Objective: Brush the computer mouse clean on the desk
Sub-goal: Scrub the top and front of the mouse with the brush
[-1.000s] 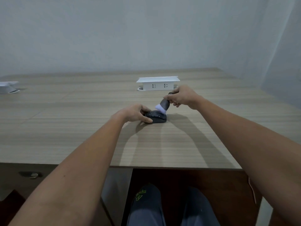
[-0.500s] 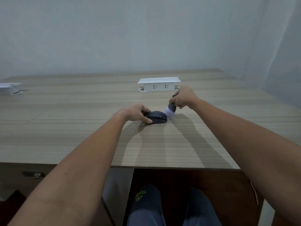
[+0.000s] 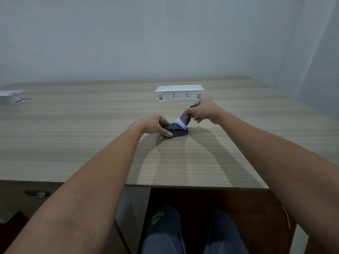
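A dark computer mouse [image 3: 178, 132] lies on the wooden desk [image 3: 91, 143], a little beyond its middle. My left hand [image 3: 154, 124] grips the mouse's left side, thumb along the near edge. My right hand [image 3: 203, 110] holds a short dark brush [image 3: 185, 118] by its handle, tilted down to the left. The brush's pale bristles [image 3: 180, 123] rest on the top of the mouse.
A white pop-up socket box [image 3: 179, 93] stands on the desk just behind my right hand. Another white box [image 3: 10, 96] sits at the far left edge. The desk's front edge runs across below my forearms, with my knees under it.
Half a second ago the brush was off the mouse's right end, near the desk. It has swung back up and left onto the top of the mouse. My left hand has stayed put.
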Action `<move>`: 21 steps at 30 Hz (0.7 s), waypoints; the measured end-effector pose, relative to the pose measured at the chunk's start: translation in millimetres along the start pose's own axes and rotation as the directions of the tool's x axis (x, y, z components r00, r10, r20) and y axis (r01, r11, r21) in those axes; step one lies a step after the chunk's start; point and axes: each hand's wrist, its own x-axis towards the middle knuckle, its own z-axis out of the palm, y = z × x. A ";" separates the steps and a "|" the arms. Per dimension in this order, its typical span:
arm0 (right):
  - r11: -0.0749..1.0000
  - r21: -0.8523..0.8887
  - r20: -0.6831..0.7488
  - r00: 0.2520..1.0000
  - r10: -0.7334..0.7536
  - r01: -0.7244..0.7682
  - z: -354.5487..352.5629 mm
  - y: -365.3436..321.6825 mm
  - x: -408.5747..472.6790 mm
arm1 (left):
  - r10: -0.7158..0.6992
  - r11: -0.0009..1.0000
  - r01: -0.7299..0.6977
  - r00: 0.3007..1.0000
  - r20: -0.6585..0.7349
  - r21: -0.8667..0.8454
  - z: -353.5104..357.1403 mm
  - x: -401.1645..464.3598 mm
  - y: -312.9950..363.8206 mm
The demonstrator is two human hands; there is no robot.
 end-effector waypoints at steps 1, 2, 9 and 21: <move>0.996 -0.087 -0.018 1.000 0.002 -0.004 -0.8 2.1 1.2 | -0.004 1.000 0.004 1.000 -0.004 0.000 0.4 0.5 0.0; 0.989 -0.146 -0.046 0.999 -0.005 -0.002 -1.9 4.0 2.9 | -0.010 1.000 0.010 1.000 -0.008 -0.003 0.8 0.6 0.5; 0.996 0.081 -0.008 1.000 -0.021 0.022 1.1 6.9 -4.0 | -0.007 0.999 0.006 0.999 -0.036 -0.042 3.1 1.0 -1.4; 0.979 -0.170 -0.046 0.992 -0.118 0.108 0.9 0.2 -3.6 | 0.003 0.995 -0.010 0.998 -0.067 -0.103 7.1 -3.5 0.5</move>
